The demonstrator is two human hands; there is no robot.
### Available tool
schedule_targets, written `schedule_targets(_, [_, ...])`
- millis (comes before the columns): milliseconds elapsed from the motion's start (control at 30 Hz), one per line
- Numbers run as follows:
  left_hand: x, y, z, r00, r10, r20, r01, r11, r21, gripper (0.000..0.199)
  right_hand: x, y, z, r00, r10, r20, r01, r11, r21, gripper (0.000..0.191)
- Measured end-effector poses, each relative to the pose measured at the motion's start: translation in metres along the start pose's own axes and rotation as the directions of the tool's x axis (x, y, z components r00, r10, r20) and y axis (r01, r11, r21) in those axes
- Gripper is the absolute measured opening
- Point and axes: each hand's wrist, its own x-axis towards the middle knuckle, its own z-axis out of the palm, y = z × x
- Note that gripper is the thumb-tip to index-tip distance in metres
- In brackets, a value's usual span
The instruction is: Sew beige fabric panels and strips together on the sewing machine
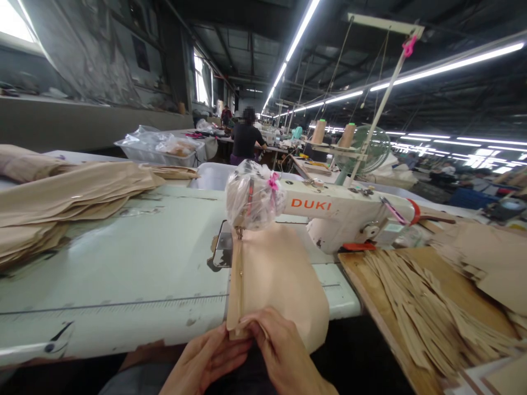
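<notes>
A tan fabric piece (284, 274) lies under the needle area of a white sewing machine (308, 204) and hangs over the table's front edge. A narrow folded strip with a seam runs along its left side up to the presser foot (239, 232). My left hand (209, 354) is closed on the lower left corner of the fabric, fingers partly beneath it. Just right of it, my right hand (278, 343) pinches the fabric's lower edge with thumb and fingers. Clear plastic wraps the machine's head.
Stacked tan fabric pieces (82, 192) lie at the left of the pale green table (164, 252). At the right, a wooden board (354, 269) holds many tan strips (428, 307). Behind are a plastic-filled bin (160, 148), thread cones (319, 133), a fan and a seated person (246, 137).
</notes>
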Motion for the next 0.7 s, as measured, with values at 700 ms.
schedule_targets(700, [0.004, 0.002, 0.004, 1.0, -0.017, -0.011, 0.018, 0.999, 0.043, 0.047, -0.009, 0.01, 0.015, 0.998, -0.05, -0.028, 0.047, 0.994, -0.095, 0.032])
